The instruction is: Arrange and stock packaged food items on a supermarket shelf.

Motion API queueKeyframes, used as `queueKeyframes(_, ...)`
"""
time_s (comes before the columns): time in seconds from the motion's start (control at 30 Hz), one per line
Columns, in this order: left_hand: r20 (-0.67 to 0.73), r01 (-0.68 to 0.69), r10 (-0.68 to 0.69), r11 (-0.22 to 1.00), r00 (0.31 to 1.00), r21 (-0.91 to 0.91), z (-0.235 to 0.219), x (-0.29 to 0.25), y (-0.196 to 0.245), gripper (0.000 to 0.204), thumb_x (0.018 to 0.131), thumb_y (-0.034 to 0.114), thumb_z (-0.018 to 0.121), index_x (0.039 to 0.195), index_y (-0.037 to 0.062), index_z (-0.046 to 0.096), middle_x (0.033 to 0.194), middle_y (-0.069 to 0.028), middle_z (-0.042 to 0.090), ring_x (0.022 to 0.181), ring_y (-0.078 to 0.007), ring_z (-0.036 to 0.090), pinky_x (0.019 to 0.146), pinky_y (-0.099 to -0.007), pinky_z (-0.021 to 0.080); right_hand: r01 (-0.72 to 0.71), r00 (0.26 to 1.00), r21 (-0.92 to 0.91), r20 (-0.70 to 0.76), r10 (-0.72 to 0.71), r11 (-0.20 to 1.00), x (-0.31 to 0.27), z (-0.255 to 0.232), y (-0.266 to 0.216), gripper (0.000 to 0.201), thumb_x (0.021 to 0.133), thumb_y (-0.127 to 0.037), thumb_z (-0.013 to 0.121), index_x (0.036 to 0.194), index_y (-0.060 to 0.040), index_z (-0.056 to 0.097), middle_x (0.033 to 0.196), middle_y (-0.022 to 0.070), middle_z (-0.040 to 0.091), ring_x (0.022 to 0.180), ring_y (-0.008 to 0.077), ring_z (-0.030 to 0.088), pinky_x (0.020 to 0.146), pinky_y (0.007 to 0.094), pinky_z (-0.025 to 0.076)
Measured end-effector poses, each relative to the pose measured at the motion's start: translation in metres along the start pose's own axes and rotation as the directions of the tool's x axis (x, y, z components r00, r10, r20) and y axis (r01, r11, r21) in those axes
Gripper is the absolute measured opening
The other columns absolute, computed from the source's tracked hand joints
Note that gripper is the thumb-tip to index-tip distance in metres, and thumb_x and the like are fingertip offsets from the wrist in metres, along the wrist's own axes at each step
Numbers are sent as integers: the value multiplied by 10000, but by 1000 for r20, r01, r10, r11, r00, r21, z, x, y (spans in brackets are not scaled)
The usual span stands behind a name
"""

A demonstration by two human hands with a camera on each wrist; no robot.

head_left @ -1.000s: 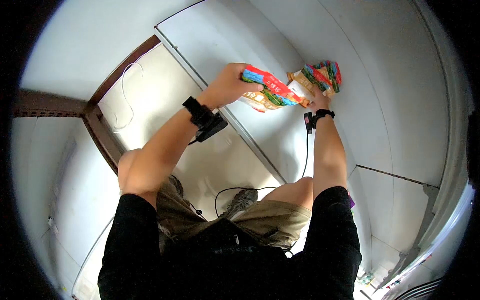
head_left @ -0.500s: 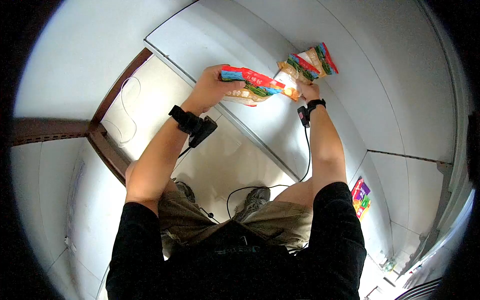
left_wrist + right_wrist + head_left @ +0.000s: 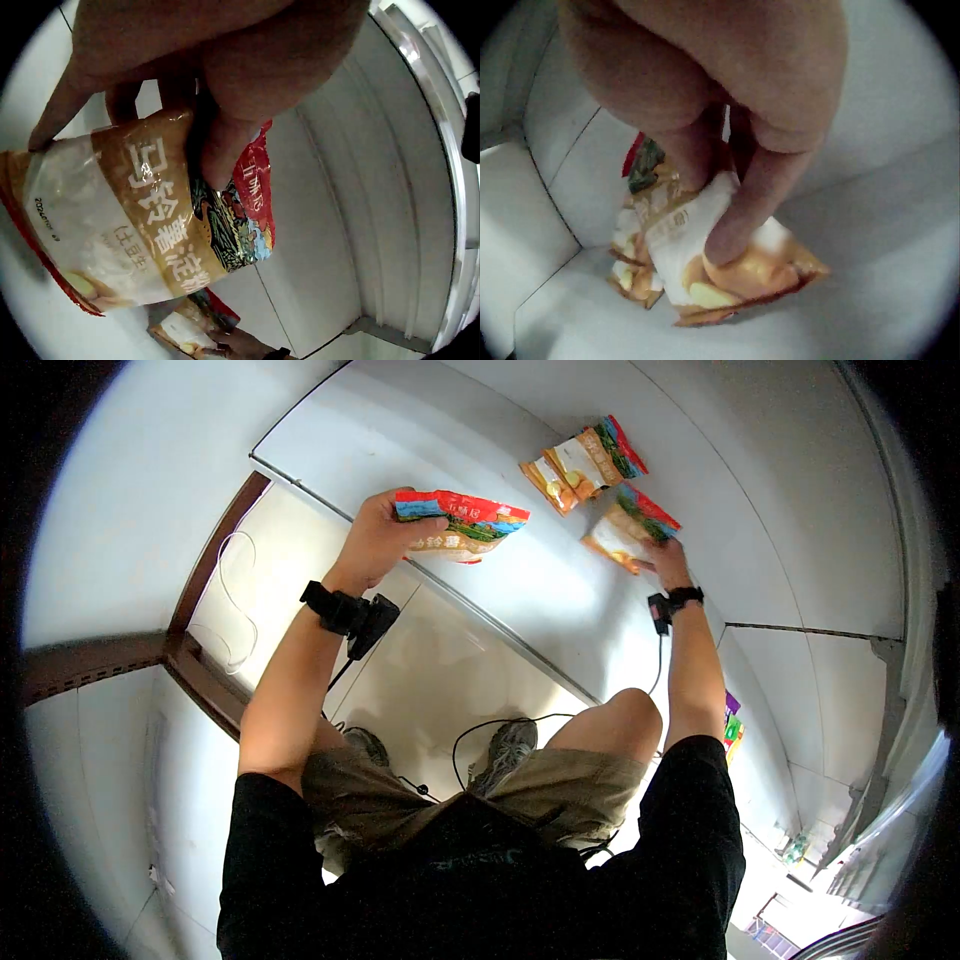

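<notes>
My left hand grips a bag of potato starch by one end, above the front edge of the white shelf. In the left wrist view the thumb lies across the bag's printed face and the other fingers go behind it. My right hand holds a second starch bag by its side, close over the shelf. Thumb and fingers pinch that bag in the right wrist view. Just beyond it, overlapping starch bags lie on the shelf near the back wall.
The white shelf ends in a metal front edge, with tiled floor below. Purple and green packets lie at the right, beside my right arm. Black cables run near my shoes, and a thin white cord lies at the left.
My left hand has moved left with its bag, away from the other bags. My right hand has shifted right, and its bag now stands apart from those lying on the shelf.
</notes>
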State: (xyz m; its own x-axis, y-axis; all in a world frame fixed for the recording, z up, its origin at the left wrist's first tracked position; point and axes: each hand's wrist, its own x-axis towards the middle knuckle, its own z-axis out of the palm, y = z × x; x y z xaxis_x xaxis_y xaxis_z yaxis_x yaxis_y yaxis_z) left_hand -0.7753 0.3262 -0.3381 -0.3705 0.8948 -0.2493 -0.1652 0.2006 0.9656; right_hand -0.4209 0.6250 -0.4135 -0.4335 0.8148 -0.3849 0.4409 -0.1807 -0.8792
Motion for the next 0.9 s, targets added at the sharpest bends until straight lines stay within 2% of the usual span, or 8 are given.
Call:
queueKeyframes(0.27,8,15,-16,996,1000,92,-1,1,-2,130,780,108,667,875,40,609,775,1,616,678,-56,552,573,-196,446,108,888,371,-452,78,922,91,-47,64,337,783,-57,587,1087,43,485,914,113,580,713,195,566,586,308,477)
queueKeyframes(0.43,20,-27,27,999,999,24,5,-4,12,118,788,114,662,866,41,612,779,0,617,662,-50,543,555,-194,439,31,963,-125,-261,-63,992,140,-52,121,344,808,-234,587,1085,-40,522,1099,91,511,999,202,496,788,294,469)
queueKeyframes(0.5,-9,4,-3,995,1000,103,9,-1,15,156,762,52,675,894,-2,612,821,-37,630,716,-86,570,653,-234,467,309,904,-949,313,-290,-60,98,-47,57,448,801,-257,591,1171,-37,470,1129,121,496,1093,265,455,861,370,447)
queueKeyframes(0.53,-3,-5,6,995,1000,98,7,-4,12,156,762,52,675,894,-2,612,821,-37,630,716,-86,570,653,-234,467,301,905,-951,307,-294,-66,104,-49,65,448,801,-257,591,1171,-37,470,1129,121,496,1093,265,455,861,370,447)
queueKeyframes(0.6,49,-4,6,999,999,-37,6,-2,7,158,759,39,676,898,-1,614,834,-43,636,736,-92,578,672,-239,475,21,974,-749,-133,-181,662,123,-34,72,491,759,-224,631,1178,-29,464,1183,175,476,1101,323,458,878,395,430)
queueKeyframes(0.7,68,6,-1,997,998,-83,9,-5,13,153,759,37,676,895,1,617,830,-38,636,737,-92,579,672,-238,474,-203,716,-413,-681,-153,888,113,6,48,514,761,-339,636,1120,1,492,1193,164,482,1074,332,469,859,389,427)
queueKeyframes(0.77,61,6,-2,998,998,-58,7,-3,10,150,758,36,676,892,3,618,827,-36,635,732,-92,579,674,-240,475,61,672,-615,-557,-488,786,102,30,28,504,756,-383,656,1053,8,544,1020,133,580,944,285,543,806,372,444)
queueKeyframes(0.9,22,28,-29,999,999,39,6,2,1,148,755,29,678,889,8,619,813,-30,633,711,-87,575,661,-239,474,-17,984,-3,-179,17,1000,96,101,3,310,728,-285,701,901,-37,636,882,55,628,716,190,582,581,320,476)
